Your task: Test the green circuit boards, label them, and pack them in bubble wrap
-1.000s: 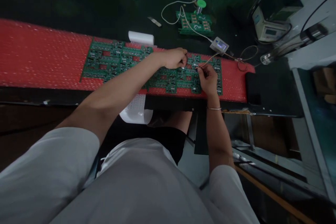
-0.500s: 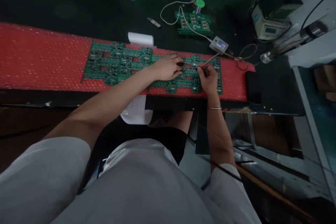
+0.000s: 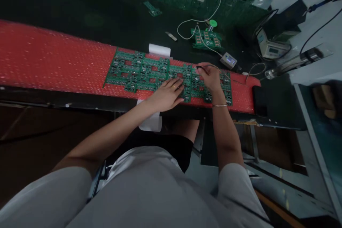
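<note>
1. Narrow pinch on the right hand [image 3: 213,79]: from my end of the feed, thumb and fingertips hold the dark end of a thin lead [image 3: 212,65], near the far edge of the boards. A pinch that fine suits so small an end, I judge.
2. My left hand [image 3: 169,95] is palm down, fingers spread wide on the circuit boards [image 3: 155,69]; no object visibly gripped. Probably there to steady them.
3. Boards lie flat, in a row across red bubble wrap [image 3: 66,58], on the dark bench [image 3: 88,14]. I take the wrap for cushioning.
4. Small meter [image 3: 228,60] sits just beyond the wrap, past my right hand, screen lit. Likely placed there for reach and easy viewing.
5. White cable [image 3: 177,29] loops behind, crossing a board stack [image 3: 207,39], out of the hands' way.
6. Hidden: whatever lies beneath my left palm, plus board areas behind the right hand. I cannot tell whether the lead's end touches a board.
7. Hard to make out: the lead's route to the meter, and any screen reading.
8. White roll [image 3: 159,50] shows at the wrap's far edge; white sheeting [image 3: 151,124] hangs at the near side, partly cut off by my left forearm. Whether they join, unclear.
</note>
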A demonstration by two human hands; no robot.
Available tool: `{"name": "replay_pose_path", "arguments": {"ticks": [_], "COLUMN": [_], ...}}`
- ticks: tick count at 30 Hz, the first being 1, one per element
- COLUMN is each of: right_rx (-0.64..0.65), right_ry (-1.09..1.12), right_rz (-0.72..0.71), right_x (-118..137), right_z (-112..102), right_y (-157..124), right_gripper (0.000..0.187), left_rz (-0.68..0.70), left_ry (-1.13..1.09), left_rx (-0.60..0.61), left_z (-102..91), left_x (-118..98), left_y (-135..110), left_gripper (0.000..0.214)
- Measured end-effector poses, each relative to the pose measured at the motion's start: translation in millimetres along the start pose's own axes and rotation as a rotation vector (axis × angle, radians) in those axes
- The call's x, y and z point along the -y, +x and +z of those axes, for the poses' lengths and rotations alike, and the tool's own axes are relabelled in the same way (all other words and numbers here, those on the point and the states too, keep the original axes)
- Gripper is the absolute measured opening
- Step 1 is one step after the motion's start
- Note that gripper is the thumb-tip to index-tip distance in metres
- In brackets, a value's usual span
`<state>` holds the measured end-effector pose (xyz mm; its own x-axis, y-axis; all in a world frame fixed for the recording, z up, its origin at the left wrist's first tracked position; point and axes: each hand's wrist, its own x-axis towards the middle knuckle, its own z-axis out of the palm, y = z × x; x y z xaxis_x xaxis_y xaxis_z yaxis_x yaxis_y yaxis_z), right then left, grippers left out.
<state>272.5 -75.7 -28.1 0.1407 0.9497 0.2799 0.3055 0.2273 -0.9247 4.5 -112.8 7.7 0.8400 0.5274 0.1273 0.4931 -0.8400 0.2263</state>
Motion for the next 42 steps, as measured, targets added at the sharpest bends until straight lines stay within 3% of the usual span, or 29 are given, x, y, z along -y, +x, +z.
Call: {"name": "replay_pose_path", "arguments": {"ticks": [8, 16, 25, 36, 42], "right_rx": [0.113, 0.185, 0.253, 0.150, 0.131], "right_ry": [-0.484, -0.737, -0.841, -0.789, -0.754], "right_rz": [-0.183, -0.286, -0.241, -0.249, -0.230], "right_x": [-3.1, -8.9, -6.4, -18.8, -16.2], "right_z": [24.2, 31.7, 25.8, 31.4, 34.5], "right_y": [38.8, 48.5, 50.2, 48.0, 43.7], "right_gripper": [0.047, 0.049, 0.049, 0.052, 0.050], "left_rz": [-0.099, -0.178, -0.210, -0.114, -0.176], "left_ry": [-0.130, -0.187, -0.228, -0.277, -0.323], "left_rx": [-0.208, -0.371, -0.526, -0.548, -0.581], "left_z": [-2.3, 6.2, 20.7, 51.9, 53.5], "left_x": [19.9, 31.4, 30.1, 27.9, 29.2], "left_y": [-101.6, -155.9, -165.8, -167.0, -165.5], "left_gripper": [0.045, 0.040, 0.032, 0.016, 0.007]}}
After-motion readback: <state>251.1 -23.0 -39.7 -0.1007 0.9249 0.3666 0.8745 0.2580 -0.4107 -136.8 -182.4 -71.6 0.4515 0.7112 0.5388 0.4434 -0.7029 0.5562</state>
